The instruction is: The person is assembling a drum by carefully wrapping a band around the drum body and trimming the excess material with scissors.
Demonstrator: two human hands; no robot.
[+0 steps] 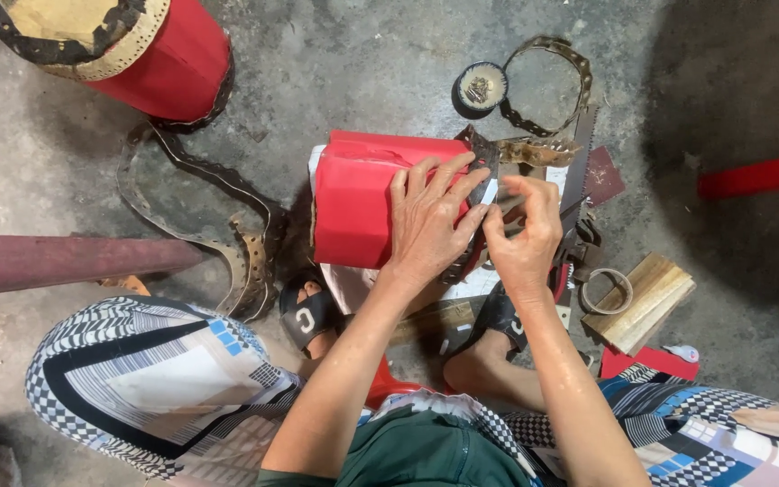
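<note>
Pressing left hand (426, 225), fingers spread, on red drum (362, 203) | right hand (523, 236) pinching perforated strip (489, 167)

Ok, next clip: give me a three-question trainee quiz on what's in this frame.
1. True or false: the left hand lies flat on the red drum body.
2. Which lies nearest the small round tin? A) the wooden block B) the perforated strip loop C) the tape roll
3. What do the right hand fingers pinch?

Key: 1 true; 2 B; 3 the end of a dark perforated strip at the drum's rim.
</note>
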